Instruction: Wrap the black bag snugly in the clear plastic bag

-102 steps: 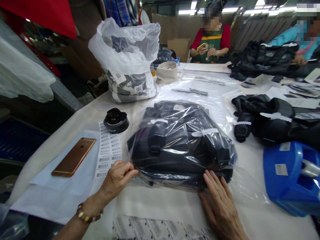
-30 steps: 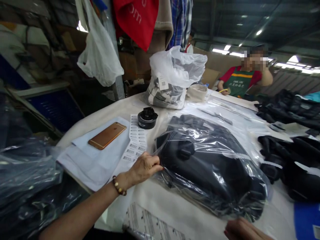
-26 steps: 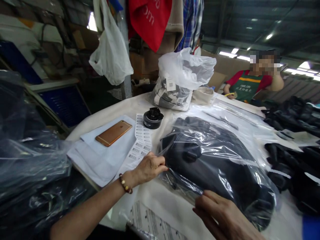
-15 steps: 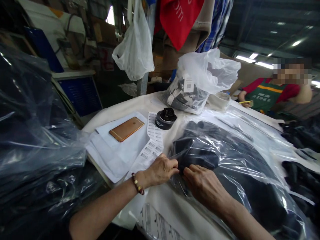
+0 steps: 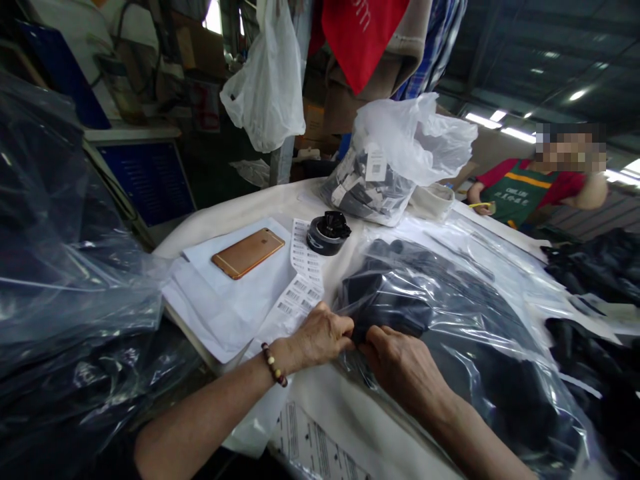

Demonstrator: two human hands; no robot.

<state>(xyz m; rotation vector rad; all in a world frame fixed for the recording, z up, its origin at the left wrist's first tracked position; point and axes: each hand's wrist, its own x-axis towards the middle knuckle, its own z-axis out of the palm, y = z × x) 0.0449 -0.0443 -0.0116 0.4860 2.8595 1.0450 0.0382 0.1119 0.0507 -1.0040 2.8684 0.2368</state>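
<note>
A large clear plastic bag [image 5: 480, 333] with dark, folded goods inside lies across the table in front of me. My left hand [image 5: 320, 337], with a beaded bracelet [image 5: 273, 365] at its wrist, is closed in a pinch on the near left edge of this bag. Right beside it, my right hand [image 5: 400, 360] pinches the same edge, its fingers curled under and partly hidden. The two hands almost touch. Just left of them, a strip of barcode labels [image 5: 300, 293] runs over the table.
A gold phone [image 5: 249, 253] rests on white papers [image 5: 200, 313]. Behind the labels sits a roll of black tape [image 5: 327, 235]. Farther back stands a clear bag of tagged items [image 5: 367, 180]. Plastic-wrapped goods [image 5: 75, 267] rise at left; a person in a green apron [image 5: 520, 193] is at far right.
The view has shifted slightly, so most things sit a little farther left. Both hands keep their pinch on the bag's edge, with the right hand marginally closer to the left.
</note>
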